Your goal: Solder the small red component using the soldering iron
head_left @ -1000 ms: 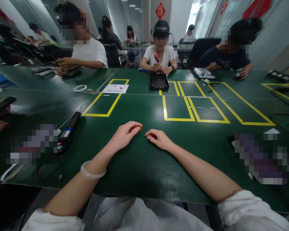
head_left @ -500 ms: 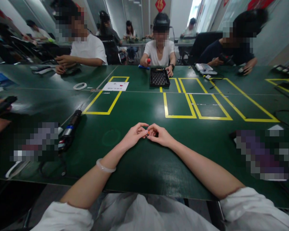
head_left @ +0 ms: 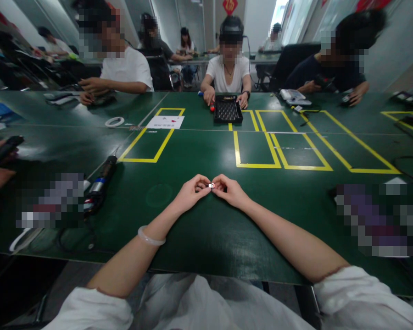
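Between the fingertips of both hands is a tiny shiny white piece (head_left: pixel 211 185), with a bit of reddish colour at its right side; it is too small for me to tell its kind. My left hand (head_left: pixel 193 191) pinches it from the left, thumb and forefinger closed. From the right, my right hand (head_left: pixel 229 189) pinches it in the same way, its other fingers curled. The two hands meet just above the green table (head_left: pixel 206 233). A pale bangle (head_left: pixel 150 236) circles my left wrist.
An electric screwdriver (head_left: pixel 99 185) with a cable lies to my left. Pixelated items lie at both sides. Yellow tape frames (head_left: pixel 258 166) and a paper sheet (head_left: pixel 167 122) are farther off. Across the table, a co-worker (head_left: pixel 228 75) has both hands at a black tray (head_left: pixel 216 114).
My fingers have turned the tiny piece, which showed orange and now shows shiny white. The co-worker opposite has lowered a red-tipped object to beside the black tray.
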A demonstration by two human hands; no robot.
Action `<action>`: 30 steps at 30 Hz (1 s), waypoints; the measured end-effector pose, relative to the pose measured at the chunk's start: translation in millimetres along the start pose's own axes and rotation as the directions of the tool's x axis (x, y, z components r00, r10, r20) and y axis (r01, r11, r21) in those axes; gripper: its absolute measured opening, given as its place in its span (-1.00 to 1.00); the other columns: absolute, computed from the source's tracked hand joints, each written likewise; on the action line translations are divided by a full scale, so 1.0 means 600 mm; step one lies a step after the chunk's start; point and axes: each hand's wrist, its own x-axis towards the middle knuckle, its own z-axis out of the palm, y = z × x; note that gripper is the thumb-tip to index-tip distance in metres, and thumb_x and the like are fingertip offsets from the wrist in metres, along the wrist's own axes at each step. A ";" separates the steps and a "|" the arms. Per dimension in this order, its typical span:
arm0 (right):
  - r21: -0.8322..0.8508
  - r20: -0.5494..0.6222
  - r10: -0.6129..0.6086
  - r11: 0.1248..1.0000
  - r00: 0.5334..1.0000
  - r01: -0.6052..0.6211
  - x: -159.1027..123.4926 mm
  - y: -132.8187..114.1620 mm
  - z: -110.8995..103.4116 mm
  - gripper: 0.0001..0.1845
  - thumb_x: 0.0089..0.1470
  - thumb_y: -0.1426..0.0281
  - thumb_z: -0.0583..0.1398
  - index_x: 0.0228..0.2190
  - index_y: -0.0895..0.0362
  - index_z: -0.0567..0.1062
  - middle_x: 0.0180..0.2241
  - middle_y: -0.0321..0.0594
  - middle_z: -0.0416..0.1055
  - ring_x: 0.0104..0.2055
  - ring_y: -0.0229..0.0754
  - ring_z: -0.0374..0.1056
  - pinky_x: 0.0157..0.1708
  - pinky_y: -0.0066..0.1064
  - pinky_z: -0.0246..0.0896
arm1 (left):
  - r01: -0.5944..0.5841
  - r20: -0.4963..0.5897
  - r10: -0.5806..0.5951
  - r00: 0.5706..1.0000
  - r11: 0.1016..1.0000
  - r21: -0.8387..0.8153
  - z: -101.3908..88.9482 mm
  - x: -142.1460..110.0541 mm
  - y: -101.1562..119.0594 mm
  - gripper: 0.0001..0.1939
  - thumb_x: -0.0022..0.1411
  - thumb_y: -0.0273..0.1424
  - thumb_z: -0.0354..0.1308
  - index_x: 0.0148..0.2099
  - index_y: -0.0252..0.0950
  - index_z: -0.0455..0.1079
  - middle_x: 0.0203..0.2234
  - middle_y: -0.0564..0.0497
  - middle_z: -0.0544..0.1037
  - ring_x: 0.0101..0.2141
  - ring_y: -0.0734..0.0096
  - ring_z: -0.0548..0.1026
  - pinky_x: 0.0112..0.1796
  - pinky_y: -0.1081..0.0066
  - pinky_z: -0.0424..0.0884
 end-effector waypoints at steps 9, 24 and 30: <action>-0.031 -0.019 -0.041 0.999 0.999 0.041 0.002 -0.004 0.000 -0.85 0.12 0.38 0.18 -0.23 0.13 0.40 -0.37 -0.30 0.39 -0.43 -0.32 0.27 -0.40 -0.49 0.20 | -0.030 0.012 0.030 0.999 0.999 0.030 -0.002 -0.002 -0.004 -0.72 0.23 -0.20 0.09 -0.13 -0.31 0.34 -0.32 -0.02 0.49 -0.30 0.40 0.46 -0.22 0.38 0.37; 0.022 -0.043 0.059 0.998 0.997 -0.058 0.002 0.006 -0.002 -0.80 0.18 0.27 0.13 -0.34 0.15 0.40 -0.47 -0.32 0.36 -0.45 -0.31 0.27 -0.40 -0.47 0.17 | -0.140 0.022 0.139 0.990 0.964 0.225 0.003 -0.011 0.011 -0.78 0.26 -0.26 0.07 -0.11 -0.26 0.33 -0.28 0.01 0.50 -0.24 0.40 0.48 -0.15 0.37 0.39; 0.113 -0.015 0.011 0.994 1.000 -0.009 0.001 0.005 0.001 -0.70 0.11 0.29 0.21 -0.13 0.12 0.33 -0.40 -0.32 0.38 -0.45 -0.32 0.26 -0.42 -0.48 0.18 | -0.136 -0.008 0.142 0.990 0.961 0.240 -0.001 -0.008 0.004 -0.77 0.28 -0.23 0.04 -0.11 -0.25 0.32 -0.26 0.02 0.51 -0.23 0.40 0.50 -0.16 0.38 0.41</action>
